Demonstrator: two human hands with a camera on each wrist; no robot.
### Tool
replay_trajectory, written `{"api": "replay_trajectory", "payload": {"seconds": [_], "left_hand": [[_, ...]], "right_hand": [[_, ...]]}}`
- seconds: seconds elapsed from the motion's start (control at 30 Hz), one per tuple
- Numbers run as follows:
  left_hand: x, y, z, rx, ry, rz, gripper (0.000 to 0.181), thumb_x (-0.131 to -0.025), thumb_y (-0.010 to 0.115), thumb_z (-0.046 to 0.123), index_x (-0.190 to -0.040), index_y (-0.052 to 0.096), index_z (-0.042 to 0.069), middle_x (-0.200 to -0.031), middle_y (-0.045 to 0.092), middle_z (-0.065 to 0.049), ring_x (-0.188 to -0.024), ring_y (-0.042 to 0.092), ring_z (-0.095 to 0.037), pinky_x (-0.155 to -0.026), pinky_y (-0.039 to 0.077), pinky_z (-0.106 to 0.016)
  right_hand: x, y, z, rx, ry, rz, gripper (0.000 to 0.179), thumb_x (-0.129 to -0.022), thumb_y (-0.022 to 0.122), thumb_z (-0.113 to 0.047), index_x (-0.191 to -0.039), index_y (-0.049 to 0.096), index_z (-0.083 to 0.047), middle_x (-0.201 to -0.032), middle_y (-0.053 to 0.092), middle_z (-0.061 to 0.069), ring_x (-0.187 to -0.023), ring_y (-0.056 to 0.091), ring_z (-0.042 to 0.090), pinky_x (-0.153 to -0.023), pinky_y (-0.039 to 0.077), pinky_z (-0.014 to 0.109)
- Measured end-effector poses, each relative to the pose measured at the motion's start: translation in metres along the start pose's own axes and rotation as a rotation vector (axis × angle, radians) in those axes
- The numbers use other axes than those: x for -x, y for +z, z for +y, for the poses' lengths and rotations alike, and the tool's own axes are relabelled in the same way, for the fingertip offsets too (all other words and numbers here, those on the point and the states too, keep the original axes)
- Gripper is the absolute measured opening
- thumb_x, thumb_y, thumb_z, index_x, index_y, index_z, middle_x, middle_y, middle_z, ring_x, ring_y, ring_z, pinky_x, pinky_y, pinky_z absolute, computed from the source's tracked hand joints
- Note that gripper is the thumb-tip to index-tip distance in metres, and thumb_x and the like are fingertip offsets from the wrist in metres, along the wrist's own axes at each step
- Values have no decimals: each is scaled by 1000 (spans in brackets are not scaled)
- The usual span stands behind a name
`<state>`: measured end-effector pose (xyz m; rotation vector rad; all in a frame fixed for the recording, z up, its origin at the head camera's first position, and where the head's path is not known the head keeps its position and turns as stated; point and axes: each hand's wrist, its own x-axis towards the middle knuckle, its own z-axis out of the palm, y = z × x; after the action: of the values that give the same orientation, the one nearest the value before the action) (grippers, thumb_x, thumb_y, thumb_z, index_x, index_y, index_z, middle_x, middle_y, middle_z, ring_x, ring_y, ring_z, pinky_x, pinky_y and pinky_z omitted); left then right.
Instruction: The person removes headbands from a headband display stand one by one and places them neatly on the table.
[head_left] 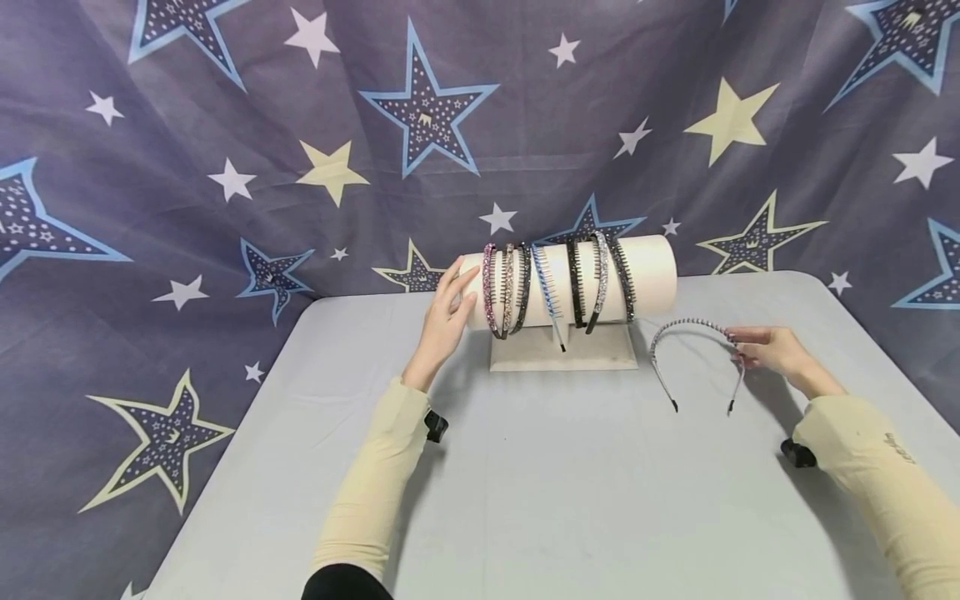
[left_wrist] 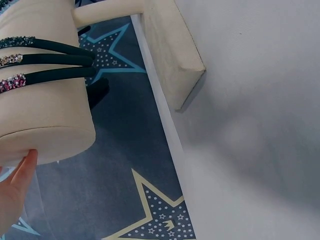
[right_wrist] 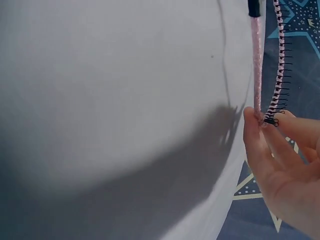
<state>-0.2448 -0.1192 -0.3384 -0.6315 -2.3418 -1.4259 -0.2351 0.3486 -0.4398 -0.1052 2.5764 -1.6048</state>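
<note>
A cream cylinder display stand (head_left: 652, 279) carries several sparkly headbands (head_left: 622, 279) side by side, in pink, black, blue and silver tones. My left hand (head_left: 444, 321) touches the left end of the cylinder with its fingers extended. In the left wrist view, the fingertips of the left hand (left_wrist: 17, 187) rest against the flat end face. To the right of the stand, my right hand (head_left: 772, 354) pinches one side of a beaded headband (head_left: 693, 322), held with its tips downward. Small black teeth line that headband (right_wrist: 281, 60) in the right wrist view.
The stand's base (head_left: 562, 350) rests near the back of a table with a pale cloth (head_left: 570, 500). A dark star-patterned curtain (head_left: 525, 125) hangs behind and beside the table. Black wrist cameras (head_left: 435, 425) sit on both forearms.
</note>
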Motion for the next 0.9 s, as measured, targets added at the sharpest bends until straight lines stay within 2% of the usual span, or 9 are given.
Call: {"api": "replay_trajectory", "payload": {"seconds": [0.23,0.3,0.4,0.5,0.53,0.6,0.77,0.9], "left_hand": [[0,-1,0,-5,5,0,36,-90,44,2,-126,45,-1,-143,24,-14,-127,30,-29,-96,39,-44],[0,-1,-1,-8,7,0,36,-90,45,2,-126,45,-1,-143,24,-15,-127,30,-30,-96,39,-44],[0,0,-1,-7,4,-1,36,-90,45,2,-126,45,-1,-143,24,-15,-127,30,-30,-96,40,-44],[0,0,0,-2,2,-1,37,-90,45,2,-127,45,0,-143,23,-14,-126,31,-29,-96,40,-45],[0,0,0,0,1,-2,36,-90,45,2,-127,45,0,-143,24,-13,-126,31,-29,-96,39,-45],[-1,1,0,0,-1,-1,36,-90,45,3,-127,45,0,-143,24,-12,-126,31,-29,-96,39,-44],[0,0,0,2,1,2,36,-91,44,2,-126,45,-1,-143,24,-15,-127,30,-29,-96,39,-45],[0,-1,-1,3,0,1,36,-91,44,3,-126,45,-1,-142,24,-15,-128,28,-29,-96,39,-45]], "right_hand": [[-1,1,5,-34,7,-2,40,-85,49,5,-121,38,19,-83,56,-27,-66,60,0,-60,53,19],[-2,2,6,-24,6,2,40,-85,49,4,-120,39,19,-87,58,-23,-67,59,-1,-61,53,18],[-2,3,7,36,12,17,39,-86,48,3,-120,39,19,-99,64,1,-68,58,-3,-62,53,18],[-2,4,8,94,8,29,39,-87,46,2,-120,37,21,-113,52,30,-69,57,-5,-63,53,18],[-2,5,8,108,5,33,38,-87,46,2,-119,38,21,-114,47,34,-69,57,-6,-63,53,18],[-2,5,8,126,-8,39,38,-86,47,2,-118,39,21,-113,48,35,-69,56,-8,-63,53,18],[1,6,2,186,-72,86,38,-86,51,-4,-114,44,20,-98,60,27,-69,51,-14,-60,49,10],[4,8,-7,256,-124,121,36,-87,52,-7,-113,49,17,-101,57,31,-69,46,-18,-61,41,2]]}}
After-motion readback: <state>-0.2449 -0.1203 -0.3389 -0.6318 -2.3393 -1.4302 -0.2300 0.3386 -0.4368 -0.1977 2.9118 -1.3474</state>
